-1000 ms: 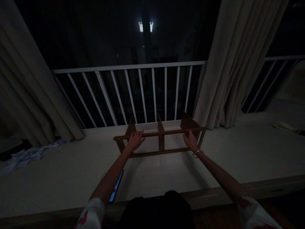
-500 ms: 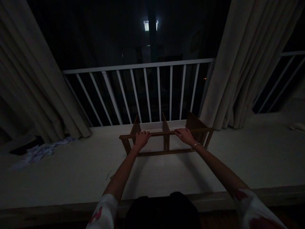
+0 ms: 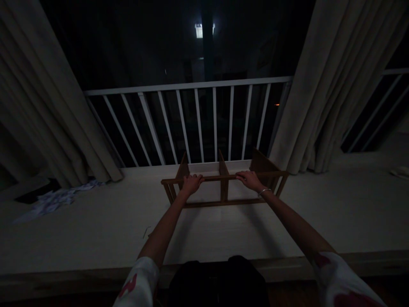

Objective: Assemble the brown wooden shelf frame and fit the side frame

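A brown wooden rack (image 3: 223, 189) with upright dividers stands on the pale window ledge, close to the railing. My left hand (image 3: 192, 184) grips its front top rail left of the middle divider. Farther right along that same rail, my right hand (image 3: 249, 180) has its fingers curled over the wood; a thin bracelet (image 3: 263, 192) circles that wrist. Both thumbs are mostly hidden. Beside my left forearm, a thin bent metal piece (image 3: 146, 232), perhaps a hex key, lies on the ledge.
White railing (image 3: 188, 86) crosses the dark window behind the rack. Beige curtains hang at the left (image 3: 60, 106) and right (image 3: 315, 98). Crumpled patterned cloth or paper (image 3: 56, 202) lies on the ledge (image 3: 96, 238) at left. A small pale item (image 3: 399, 172) rests far right.
The view has shifted very slightly. Both hands stay on the rack's top rail, and the rack stands in the same place.
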A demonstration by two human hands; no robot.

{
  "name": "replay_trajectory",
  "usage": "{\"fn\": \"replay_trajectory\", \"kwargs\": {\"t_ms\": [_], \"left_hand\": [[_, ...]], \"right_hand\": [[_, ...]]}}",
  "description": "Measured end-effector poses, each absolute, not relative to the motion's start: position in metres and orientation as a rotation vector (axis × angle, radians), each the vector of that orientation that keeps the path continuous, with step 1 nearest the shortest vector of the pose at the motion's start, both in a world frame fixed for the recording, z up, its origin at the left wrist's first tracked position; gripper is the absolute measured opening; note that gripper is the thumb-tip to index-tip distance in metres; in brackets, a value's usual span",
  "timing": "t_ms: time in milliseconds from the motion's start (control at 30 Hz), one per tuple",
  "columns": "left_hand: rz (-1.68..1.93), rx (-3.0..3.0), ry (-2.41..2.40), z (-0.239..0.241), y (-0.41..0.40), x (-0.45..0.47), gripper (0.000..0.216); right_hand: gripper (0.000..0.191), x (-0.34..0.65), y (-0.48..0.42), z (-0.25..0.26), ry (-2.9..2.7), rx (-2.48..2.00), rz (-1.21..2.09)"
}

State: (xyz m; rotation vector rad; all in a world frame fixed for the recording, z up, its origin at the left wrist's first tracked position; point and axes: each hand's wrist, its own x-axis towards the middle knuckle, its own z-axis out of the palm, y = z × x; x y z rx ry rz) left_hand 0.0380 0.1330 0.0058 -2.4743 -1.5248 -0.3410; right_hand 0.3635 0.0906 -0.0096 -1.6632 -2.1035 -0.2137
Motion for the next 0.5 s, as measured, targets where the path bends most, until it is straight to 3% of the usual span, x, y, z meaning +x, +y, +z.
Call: {"fn": "replay_trajectory", "kwargs": {"t_ms": [500], "left_hand": [[-0.378,-2.501,-1.514,0.0024,0.1355,0.0373,0.05]], "right_hand": [[0.036,0.3664,0.0951,-0.017,-2.091,-1.655,-0.243]]}}
